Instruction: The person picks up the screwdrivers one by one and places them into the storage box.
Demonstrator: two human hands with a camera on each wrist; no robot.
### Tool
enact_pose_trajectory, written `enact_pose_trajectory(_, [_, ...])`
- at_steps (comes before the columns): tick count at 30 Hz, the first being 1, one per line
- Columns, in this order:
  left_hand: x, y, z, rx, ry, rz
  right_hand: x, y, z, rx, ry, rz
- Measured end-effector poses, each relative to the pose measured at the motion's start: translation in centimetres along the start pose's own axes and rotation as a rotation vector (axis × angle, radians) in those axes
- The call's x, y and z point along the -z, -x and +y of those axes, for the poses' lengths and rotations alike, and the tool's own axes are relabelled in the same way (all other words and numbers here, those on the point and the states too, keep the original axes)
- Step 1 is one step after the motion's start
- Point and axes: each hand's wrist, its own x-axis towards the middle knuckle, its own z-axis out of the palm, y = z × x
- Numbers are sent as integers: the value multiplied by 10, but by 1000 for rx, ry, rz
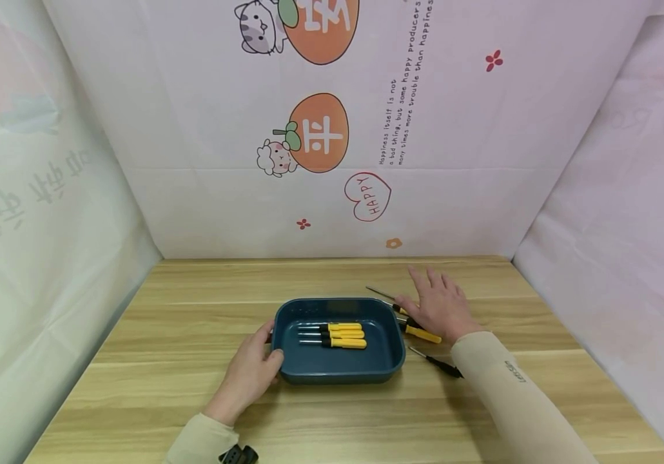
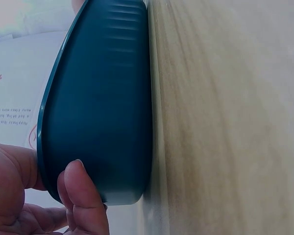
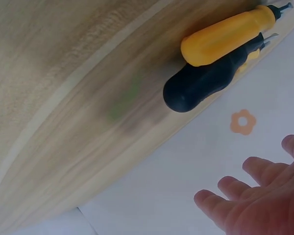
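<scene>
My left hand (image 1: pixel 249 372) grips the left end of a dark blue rectangular dish (image 1: pixel 338 376), thumb and fingers at its rim. Three screwdrivers (image 1: pixel 343 334) with yellow-and-black handles lie side by side in the dish, tips to the left. In the left wrist view, fingers (image 2: pixel 83 193) curl at the corner of the dish (image 2: pixel 100 98). Just right of the dish, my right hand (image 1: pixel 439 308) is over loose screwdrivers, fingers straight and spread. Below it are a yellow-handled screwdriver (image 3: pixel 228 36) and a black-handled one (image 3: pixel 201 83), apart from the fingers in the right wrist view.
A black-handled screwdriver (image 1: pixel 443 366) lies nearer the front, partly under the right sleeve (image 1: pixel 517 399). Another thin shaft (image 1: pixel 380 292) points toward the back left. A printed white sheet (image 1: pixel 222 206) stands along the wooden table's (image 1: pixel 204 283) back edge, with pale side walls.
</scene>
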Motion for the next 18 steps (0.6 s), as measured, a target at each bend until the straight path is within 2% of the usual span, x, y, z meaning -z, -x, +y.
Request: enact_pose_trajectory(18, [0,1,1,9,-8,3,-9,-4,5,13,12,-41])
